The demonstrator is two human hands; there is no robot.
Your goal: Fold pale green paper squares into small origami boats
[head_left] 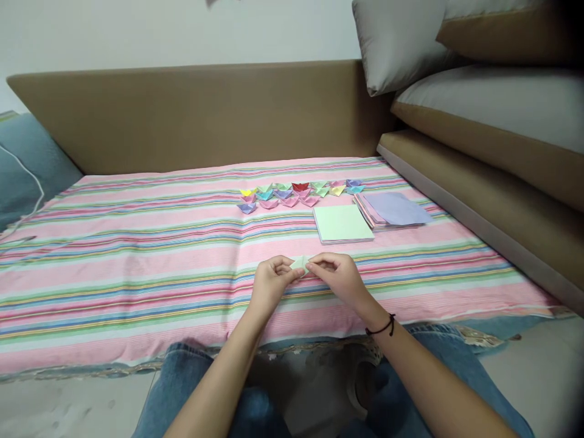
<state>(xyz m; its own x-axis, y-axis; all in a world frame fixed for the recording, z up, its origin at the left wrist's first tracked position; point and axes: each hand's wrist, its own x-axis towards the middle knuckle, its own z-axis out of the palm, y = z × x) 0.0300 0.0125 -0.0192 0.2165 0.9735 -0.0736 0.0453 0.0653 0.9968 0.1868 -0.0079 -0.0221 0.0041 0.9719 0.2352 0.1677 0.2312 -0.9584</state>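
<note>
Between my two hands is a small piece of folded pale green paper (300, 263), held above the striped cloth. My left hand (272, 277) pinches its left side between thumb and fingers. On the other side, my right hand (338, 274) pinches the right corner, with a dark cord around that wrist. The fingertips cover the paper's edges. Beyond the hands, a square stack of pale green paper (343, 222) lies on the cloth. Several folded paper boats stand in rows farther back, among them a red boat (300, 187) and a yellow boat (249, 192).
A looser stack of coloured paper with a purple sheet (396, 208) on top lies right of the green stack. The pink striped cloth (114, 243) covers the surface. A brown backrest (205, 115) borders the back, and piled cushions (493, 115) rise at the right.
</note>
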